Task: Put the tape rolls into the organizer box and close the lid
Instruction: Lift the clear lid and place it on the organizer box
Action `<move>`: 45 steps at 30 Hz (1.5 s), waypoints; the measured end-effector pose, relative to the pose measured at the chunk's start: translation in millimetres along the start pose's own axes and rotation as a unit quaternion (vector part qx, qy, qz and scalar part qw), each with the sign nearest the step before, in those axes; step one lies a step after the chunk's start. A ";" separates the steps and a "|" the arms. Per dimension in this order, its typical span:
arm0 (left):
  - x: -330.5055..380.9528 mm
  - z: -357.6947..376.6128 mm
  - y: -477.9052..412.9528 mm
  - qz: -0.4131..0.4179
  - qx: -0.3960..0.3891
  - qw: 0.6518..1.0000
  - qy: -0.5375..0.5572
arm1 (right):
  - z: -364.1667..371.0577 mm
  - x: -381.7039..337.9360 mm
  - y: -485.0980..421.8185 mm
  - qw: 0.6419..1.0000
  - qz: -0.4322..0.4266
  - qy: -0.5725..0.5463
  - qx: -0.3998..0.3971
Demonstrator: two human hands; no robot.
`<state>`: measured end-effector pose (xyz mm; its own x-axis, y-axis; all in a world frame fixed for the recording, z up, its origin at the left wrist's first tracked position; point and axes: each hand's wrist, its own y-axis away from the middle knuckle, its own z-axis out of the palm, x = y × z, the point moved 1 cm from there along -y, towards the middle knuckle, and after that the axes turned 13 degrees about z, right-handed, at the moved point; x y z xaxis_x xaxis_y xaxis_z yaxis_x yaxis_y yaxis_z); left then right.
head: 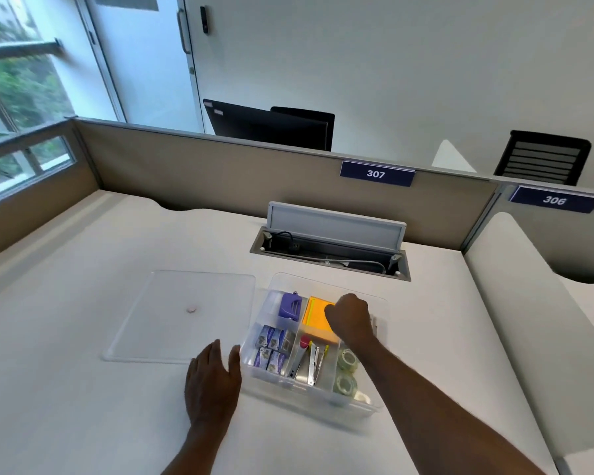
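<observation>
— What am I looking at on your feed?

— I'm seeing the clear organizer box point(323, 401) sitting on the white worktop point(83, 389), lid off. It's see-through plastic, split into compartments. The tape rolls point(347, 371) are lying in the narrow right-hand compartment: two clear, glossy rolls one behind the other, and something whitish just in front of them at the near corner that I can't make out.

— And the lid?

— The lid point(186, 313) is lying flat on the worktop just left of the box, transparent, with a small round spot near its middle.

— Hands?

— The left hand point(213, 378) is resting flat, fingers spread and holding nothing, with the thumb right up against the box's left wall. The right hand point(350, 317) is reaching over the back right of the box, fingers curled downward; whether it's gripping anything, I can't tell, since the knuckles are hiding it.

— Anything else inside?

— A purple gadget point(290, 305) at the back left, small blue-and-silver packets point(271, 347) in front of it, an orange pad point(318, 318) in the middle, and metal tools point(309, 361) below that.
</observation>
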<state>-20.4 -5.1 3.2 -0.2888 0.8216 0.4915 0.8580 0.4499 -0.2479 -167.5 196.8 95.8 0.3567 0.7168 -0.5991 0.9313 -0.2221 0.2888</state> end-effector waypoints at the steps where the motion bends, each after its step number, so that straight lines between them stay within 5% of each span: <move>1: 2.3 -2.8 -7.7 -0.003 0.004 1.000 0.007 | 4.0 -6.4 -1.4 1.000 -0.011 0.000 -0.006; 14: -55.2 -32.4 -74.5 -0.007 0.028 0.999 0.026 | 82.5 -97.8 17.1 0.992 -0.117 -0.014 -0.041; 27: -155.9 -55.0 -152.3 -0.098 -0.095 0.990 -0.019 | 173.8 -143.7 33.0 0.995 0.042 -0.021 -0.082; 33: -179.3 -57.0 -167.8 -0.124 -0.103 0.985 -0.055 | 196.0 -143.4 29.7 0.984 0.100 -0.021 -0.143; 38: -179.4 -56.2 -172.2 -0.156 -0.129 0.978 -0.043 | 210.1 -142.4 22.1 0.987 0.106 -0.010 -0.117; 45: -177.6 -65.6 -184.7 -0.210 -0.090 0.973 0.029 | 210.4 -152.8 13.0 0.965 0.189 -0.134 -0.122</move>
<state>-99.7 -257.0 16.5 -0.6099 0.5555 0.5652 0.7316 0.6688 0.1321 -194.3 -54.7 34.0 0.7041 0.4108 -0.5792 0.6978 -0.2491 0.6716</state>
